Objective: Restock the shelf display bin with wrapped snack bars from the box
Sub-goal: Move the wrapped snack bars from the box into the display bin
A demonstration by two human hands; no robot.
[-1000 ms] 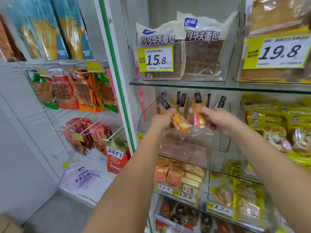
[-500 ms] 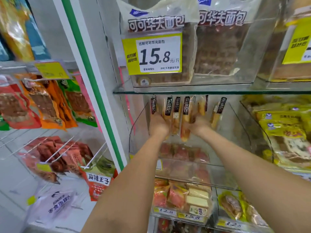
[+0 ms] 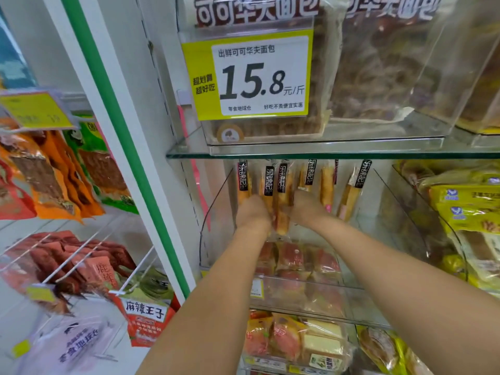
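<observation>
Straight ahead, both of my bare arms reach up and forward into a clear plastic display bin (image 3: 213,212) that sits under a glass shelf (image 3: 297,152). My left hand (image 3: 253,212) and right hand (image 3: 307,209) are close together inside the bin, seen from behind, their fingers curled around the lower ends of several wrapped snack bars (image 3: 281,201). How tightly each hand grips I cannot tell, because the fingers are hidden behind the backs of the hands. The bars stand upright in a row against the back of the bin, golden brown inside clear wrappers, each with a black label strip at the top just below the glass shelf. One bar (image 3: 327,189) stands just to the right of my right hand, and another (image 3: 351,193) leans further right, apart from my fingers.

Above the glass shelf, a yellow and white price tag (image 3: 254,77) reading 15.8 is fixed to a clear box of dark brown bread (image 3: 378,63). Below my arms, a lower bin holds red wrapped snacks (image 3: 295,263). To the right are yellow packets (image 3: 465,207). To the left, beyond a white post with a green stripe (image 3: 119,136), orange and red bags (image 3: 48,171) hang on wire hooks.
</observation>
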